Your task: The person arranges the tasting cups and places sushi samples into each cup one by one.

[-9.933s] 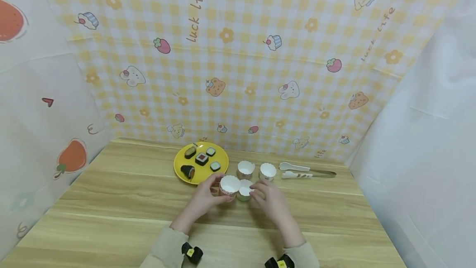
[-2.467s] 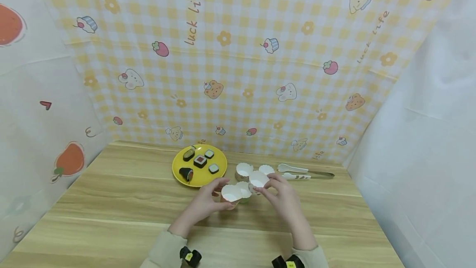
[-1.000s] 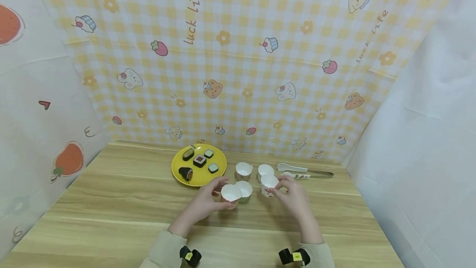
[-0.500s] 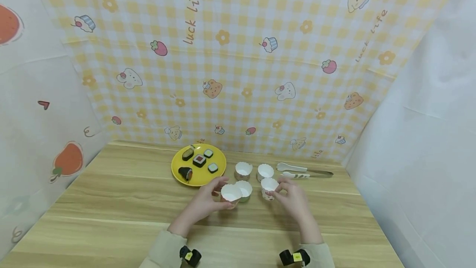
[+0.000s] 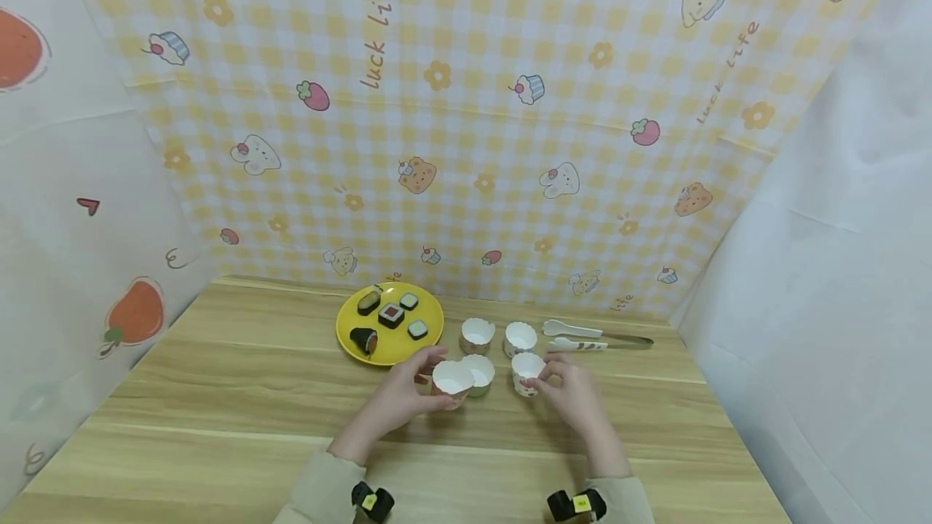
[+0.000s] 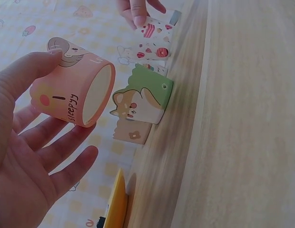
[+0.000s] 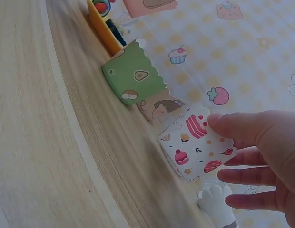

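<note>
My left hand [image 5: 404, 395] holds a pink paper baking cup [image 5: 451, 382] up off the table, thumb on one side and fingers beneath; "sleepyy" is printed on it in the left wrist view. Between thumb and fingers, my right hand [image 5: 575, 395] pinches a white baking cup [image 7: 197, 142] with cake and doughnut prints, its base at or close to the tabletop. A green baking cup [image 5: 480, 378] stands between the hands, partly behind the pink one. Behind these, a brown cup [image 5: 476, 336] and another light cup [image 5: 520, 338] stand side by side.
A yellow plate [image 5: 393, 350] with several toy sushi pieces [image 5: 391, 314] lies at the back left. Tongs [image 5: 626, 338] with white paw-like tips lie at the back right. A checked cloth [image 5: 466, 128] hangs behind the wooden table [image 5: 218, 395].
The right hand, earlier beside the green cup, has carried the white cup rightward and lowered it in front of the light cup at the back. The left hand keeps holding the pink cup nearly still.
</note>
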